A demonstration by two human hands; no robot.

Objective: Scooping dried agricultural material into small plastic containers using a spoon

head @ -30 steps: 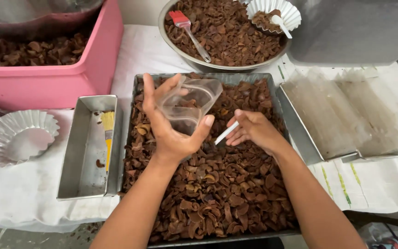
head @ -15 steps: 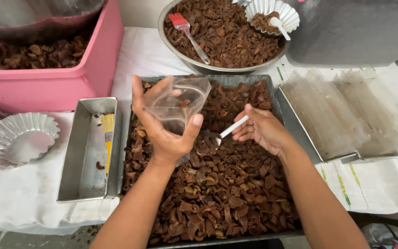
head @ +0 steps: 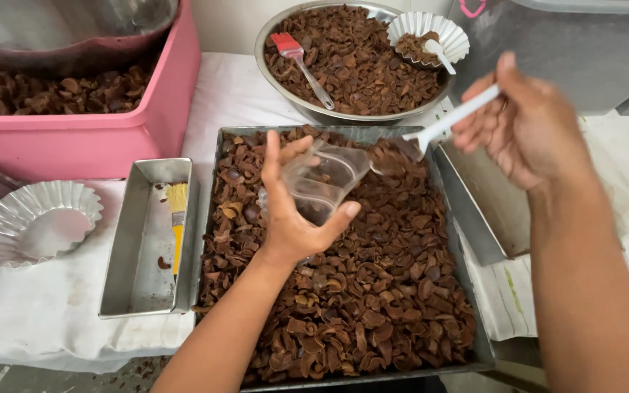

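Two hands worked over a tray (head: 467, 320) heaped with brown, curled shell pieces (head: 358, 306). The left hand (head: 289, 218) was closed round a clear plastic cup (head: 322, 182), tilted on its side above the tray. The right hand (head: 522, 120), fingers pinched shut, held a white spoon (head: 449, 120) loaded with brown bits at the cup's mouth. Left lay a metal tin (head: 136, 269) with a yellow brush (head: 177, 218); beyond stood a bowl (head: 274, 76) and pink tub (head: 96, 142).
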